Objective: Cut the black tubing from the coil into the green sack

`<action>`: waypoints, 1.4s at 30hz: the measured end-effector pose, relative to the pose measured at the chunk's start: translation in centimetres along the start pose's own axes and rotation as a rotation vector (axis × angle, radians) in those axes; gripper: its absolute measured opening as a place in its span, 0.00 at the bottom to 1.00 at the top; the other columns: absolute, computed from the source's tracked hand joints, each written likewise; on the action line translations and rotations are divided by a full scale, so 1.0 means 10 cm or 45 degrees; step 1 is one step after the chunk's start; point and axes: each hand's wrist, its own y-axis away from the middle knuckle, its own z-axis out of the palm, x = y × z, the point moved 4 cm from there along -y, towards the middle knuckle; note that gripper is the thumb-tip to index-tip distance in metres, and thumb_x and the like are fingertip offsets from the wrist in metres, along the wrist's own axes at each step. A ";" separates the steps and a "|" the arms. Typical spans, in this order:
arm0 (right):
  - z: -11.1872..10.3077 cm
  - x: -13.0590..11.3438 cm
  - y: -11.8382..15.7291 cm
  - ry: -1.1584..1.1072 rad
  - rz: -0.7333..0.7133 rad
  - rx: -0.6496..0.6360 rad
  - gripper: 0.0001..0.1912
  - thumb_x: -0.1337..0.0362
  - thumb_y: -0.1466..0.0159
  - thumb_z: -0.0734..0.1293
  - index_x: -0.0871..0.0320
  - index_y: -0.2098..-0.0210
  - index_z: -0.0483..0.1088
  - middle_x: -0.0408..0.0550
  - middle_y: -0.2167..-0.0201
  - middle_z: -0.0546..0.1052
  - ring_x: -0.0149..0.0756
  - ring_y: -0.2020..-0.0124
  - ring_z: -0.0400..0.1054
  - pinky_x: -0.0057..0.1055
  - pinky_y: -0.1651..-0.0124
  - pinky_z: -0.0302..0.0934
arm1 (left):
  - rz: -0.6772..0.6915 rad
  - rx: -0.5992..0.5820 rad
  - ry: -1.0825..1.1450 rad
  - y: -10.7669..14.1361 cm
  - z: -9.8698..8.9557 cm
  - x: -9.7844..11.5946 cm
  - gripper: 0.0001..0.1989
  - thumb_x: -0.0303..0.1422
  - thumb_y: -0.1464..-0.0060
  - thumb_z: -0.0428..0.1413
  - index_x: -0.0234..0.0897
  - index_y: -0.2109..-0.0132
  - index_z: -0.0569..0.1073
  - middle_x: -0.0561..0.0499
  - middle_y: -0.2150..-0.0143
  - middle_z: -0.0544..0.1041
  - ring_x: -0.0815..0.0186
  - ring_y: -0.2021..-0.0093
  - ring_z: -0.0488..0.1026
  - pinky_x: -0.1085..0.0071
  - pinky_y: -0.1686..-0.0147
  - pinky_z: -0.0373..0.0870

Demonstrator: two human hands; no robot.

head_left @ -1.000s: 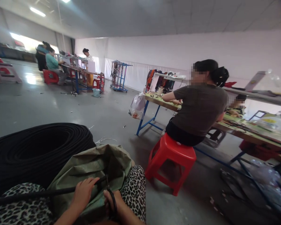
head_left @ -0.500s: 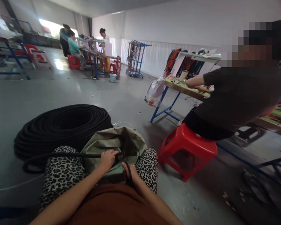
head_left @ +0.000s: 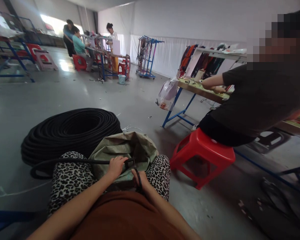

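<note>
My left hand [head_left: 117, 166] is closed around a thick black cord [head_left: 90, 161] near its end. The cord runs left across my knee and loops back towards a large black coil [head_left: 65, 133] on the floor. In my right hand [head_left: 140, 180] is a pair of scissors [head_left: 138, 174] with black handles; its blades point up, close to the cord's end. Whether the blades touch the cord I cannot tell. Below both hands, between my knees, an olive-green sack [head_left: 107, 146] gapes with its mouth up; its inside is mostly dark.
A person in a dark shirt [head_left: 267, 100] sits on a red stool [head_left: 202, 150] to my right, at a worktable [head_left: 205, 90]. A plastic bag [head_left: 168, 93] hangs from the table's end. Farther back, several people work at another table beside a blue rack [head_left: 150, 56].
The view has shifted slightly, so the coil and the stool appear a little farther right and higher. Both hands keep their grips, and the scissor blades show more clearly by the cord's end.
</note>
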 end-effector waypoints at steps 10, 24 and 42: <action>-0.02 -0.01 -0.01 0.138 -0.003 0.029 0.26 0.52 0.34 0.60 0.59 0.84 0.64 0.43 0.88 0.64 0.31 0.86 0.62 0.25 0.82 0.55 | -0.054 -0.049 0.007 -0.01 0.05 0.00 0.21 0.27 0.42 0.48 0.47 0.44 0.71 0.48 0.47 0.76 0.60 0.48 0.70 0.64 0.53 0.60; -0.02 0.03 -0.07 0.198 -0.054 0.035 0.22 0.58 0.35 0.63 0.59 0.84 0.63 0.41 0.87 0.62 0.28 0.85 0.59 0.24 0.80 0.53 | -0.072 -0.074 0.006 -0.02 0.04 0.02 0.21 0.27 0.42 0.47 0.46 0.45 0.72 0.48 0.48 0.76 0.59 0.48 0.71 0.63 0.53 0.60; -0.03 -0.08 0.07 -0.029 0.082 -0.073 0.25 0.54 0.34 0.62 0.60 0.85 0.62 0.41 0.92 0.62 0.28 0.90 0.58 0.22 0.87 0.50 | -0.117 -0.052 0.025 0.00 -0.02 0.01 0.21 0.27 0.41 0.45 0.46 0.44 0.71 0.47 0.46 0.75 0.61 0.47 0.70 0.64 0.51 0.60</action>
